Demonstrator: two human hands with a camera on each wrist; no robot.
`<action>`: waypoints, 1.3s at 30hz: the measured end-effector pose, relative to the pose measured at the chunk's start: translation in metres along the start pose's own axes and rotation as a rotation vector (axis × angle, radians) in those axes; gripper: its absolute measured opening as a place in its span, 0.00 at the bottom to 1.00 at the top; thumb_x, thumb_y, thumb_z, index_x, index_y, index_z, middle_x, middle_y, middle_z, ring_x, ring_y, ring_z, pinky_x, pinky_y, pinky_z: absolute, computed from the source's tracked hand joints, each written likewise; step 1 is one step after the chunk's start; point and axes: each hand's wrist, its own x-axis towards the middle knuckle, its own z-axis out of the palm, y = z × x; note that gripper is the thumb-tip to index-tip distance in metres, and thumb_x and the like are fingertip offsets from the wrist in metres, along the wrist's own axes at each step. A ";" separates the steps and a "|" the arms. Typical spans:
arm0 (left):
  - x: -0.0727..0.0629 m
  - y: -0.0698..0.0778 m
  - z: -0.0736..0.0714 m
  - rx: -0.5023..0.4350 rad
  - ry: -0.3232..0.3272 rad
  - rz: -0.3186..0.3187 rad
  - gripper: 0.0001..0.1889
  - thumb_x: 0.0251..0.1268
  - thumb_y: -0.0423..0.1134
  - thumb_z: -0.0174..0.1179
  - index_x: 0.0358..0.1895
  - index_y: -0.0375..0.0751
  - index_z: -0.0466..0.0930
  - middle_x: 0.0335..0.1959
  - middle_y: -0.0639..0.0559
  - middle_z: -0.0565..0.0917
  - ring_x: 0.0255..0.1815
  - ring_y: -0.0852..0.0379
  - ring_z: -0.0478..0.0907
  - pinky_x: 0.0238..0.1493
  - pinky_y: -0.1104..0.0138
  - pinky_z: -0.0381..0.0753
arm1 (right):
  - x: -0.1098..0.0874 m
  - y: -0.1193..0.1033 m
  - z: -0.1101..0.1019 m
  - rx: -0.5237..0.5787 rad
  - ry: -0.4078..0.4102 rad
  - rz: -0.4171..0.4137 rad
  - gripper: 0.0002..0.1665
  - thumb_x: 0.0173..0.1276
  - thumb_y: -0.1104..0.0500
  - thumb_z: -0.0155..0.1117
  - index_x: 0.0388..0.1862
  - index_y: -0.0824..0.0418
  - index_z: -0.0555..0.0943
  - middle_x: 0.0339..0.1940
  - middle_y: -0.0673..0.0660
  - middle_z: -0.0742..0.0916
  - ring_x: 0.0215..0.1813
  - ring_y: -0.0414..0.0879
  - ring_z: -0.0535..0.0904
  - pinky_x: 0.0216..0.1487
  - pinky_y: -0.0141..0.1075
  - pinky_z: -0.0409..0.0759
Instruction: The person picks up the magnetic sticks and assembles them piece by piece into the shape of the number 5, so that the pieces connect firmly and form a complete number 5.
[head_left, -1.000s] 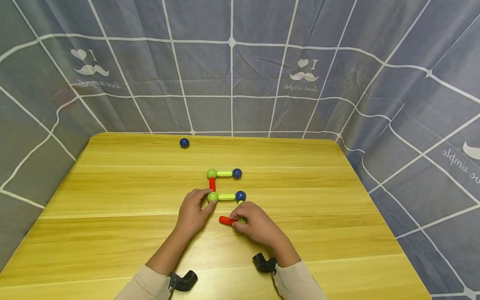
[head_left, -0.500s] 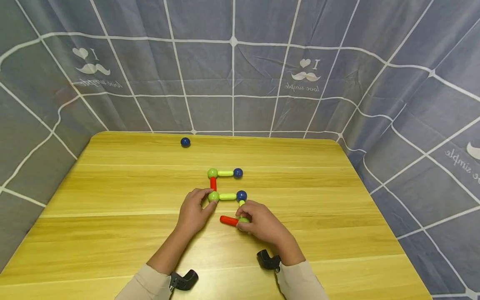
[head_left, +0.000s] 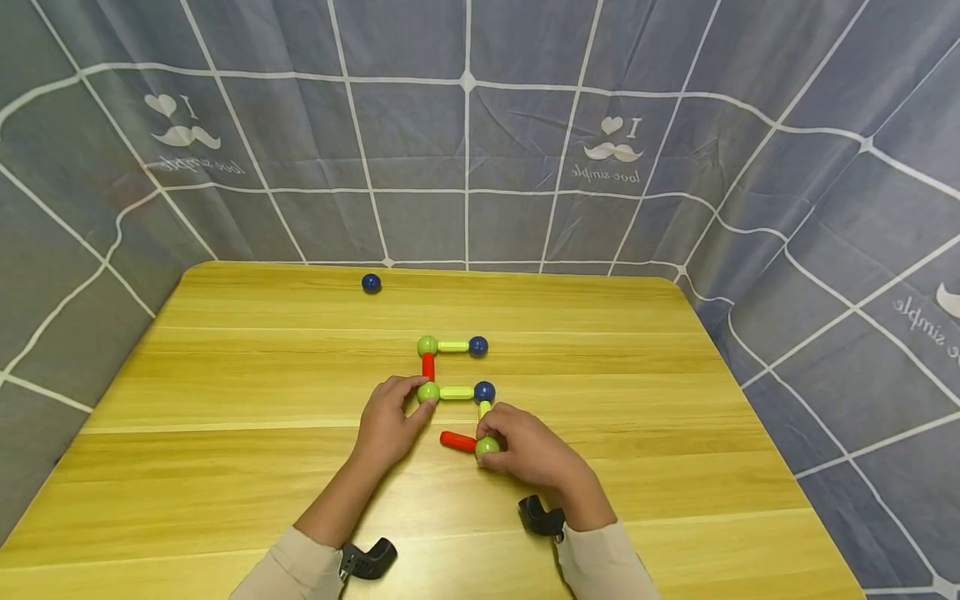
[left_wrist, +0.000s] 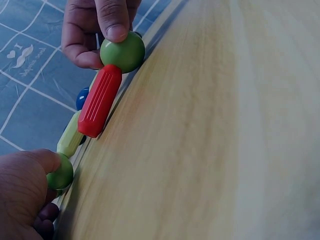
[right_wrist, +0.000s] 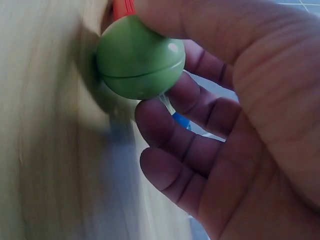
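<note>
A flat figure of sticks and balls lies on the wooden table (head_left: 247, 400). My left hand (head_left: 386, 423) holds its middle-left green ball (head_left: 429, 392) between thumb and forefinger. A red stick (head_left: 428, 367) runs up from there to another green ball (head_left: 427, 345), a yellow-green stick (head_left: 457, 393) across to a blue ball (head_left: 484, 392). My right hand (head_left: 534, 447) pinches the lower green ball (right_wrist: 140, 60), partly covering the short yellow-green stick (head_left: 484, 409) above it. Left of that ball sticks out a red stick (left_wrist: 100, 102), its outer end joined to nothing.
A loose blue ball (head_left: 371, 283) sits near the table's far edge. Another blue ball (head_left: 478, 346) ends the top yellow-green stick (head_left: 453, 347). Grey curtains (head_left: 420, 142) with white lines stand behind and beside the table. Black wrist cameras (head_left: 369, 559) hang at both sleeves.
My right hand has slid slightly right and down, baring more of the lower green ball and of the red stick beside it. The left hand has stayed on its ball.
</note>
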 end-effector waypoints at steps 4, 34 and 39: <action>0.000 0.001 0.000 -0.003 0.003 0.004 0.18 0.62 0.39 0.69 0.55 0.39 0.83 0.44 0.47 0.82 0.42 0.50 0.73 0.43 0.57 0.71 | 0.000 0.002 0.000 0.004 0.002 -0.012 0.09 0.64 0.57 0.72 0.41 0.51 0.81 0.35 0.45 0.76 0.36 0.41 0.70 0.39 0.33 0.71; -0.001 0.002 0.000 -0.001 -0.002 0.006 0.19 0.62 0.39 0.70 0.55 0.39 0.83 0.44 0.47 0.82 0.44 0.49 0.74 0.45 0.57 0.72 | -0.003 0.009 -0.005 0.187 -0.042 -0.018 0.07 0.67 0.62 0.70 0.43 0.52 0.84 0.37 0.47 0.78 0.38 0.44 0.72 0.41 0.34 0.73; -0.001 0.003 -0.001 -0.002 -0.004 0.006 0.18 0.63 0.39 0.69 0.54 0.39 0.83 0.43 0.47 0.82 0.44 0.49 0.73 0.44 0.57 0.72 | -0.003 0.010 -0.005 0.215 -0.031 0.000 0.10 0.65 0.61 0.71 0.43 0.55 0.81 0.33 0.51 0.76 0.37 0.44 0.70 0.39 0.34 0.71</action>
